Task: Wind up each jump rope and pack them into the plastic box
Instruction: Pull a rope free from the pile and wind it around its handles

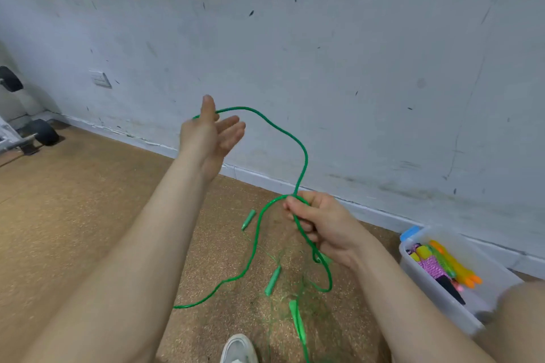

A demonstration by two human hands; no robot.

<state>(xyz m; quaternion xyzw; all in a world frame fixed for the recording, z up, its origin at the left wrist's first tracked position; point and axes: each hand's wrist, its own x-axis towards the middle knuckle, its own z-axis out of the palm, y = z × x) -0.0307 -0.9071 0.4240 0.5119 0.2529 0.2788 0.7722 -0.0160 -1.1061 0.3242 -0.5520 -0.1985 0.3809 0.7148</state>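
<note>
Presently the winding step is in hand: one green jump rope (305,156) is partly coiled and not yet packed. The left hand (211,138) is raised, its fingers straight and loosely spread. The rope is draped across it between thumb and fingers, so it carries the rope rather than clasping it. The right hand (324,224), lower and nearer the body, has its fingers curled round the gathered strands where the rope crosses itself, and a short loop hangs below it. From there the free length trails down to the floor (88,215) and runs off towards the left forearm.

The plastic box (442,303) stands at the floor's far edge by the wall, to the right, and already holds several wound ropes (436,262). Loose green handles (272,280) and thin green cords lie on the floor between the arms, probably ropes not yet wound.

The next move probably calls for laying the draped span onto the right hand's bundle and then drawing up more slack. Tangling with the floor cords is the likely risk.
</note>
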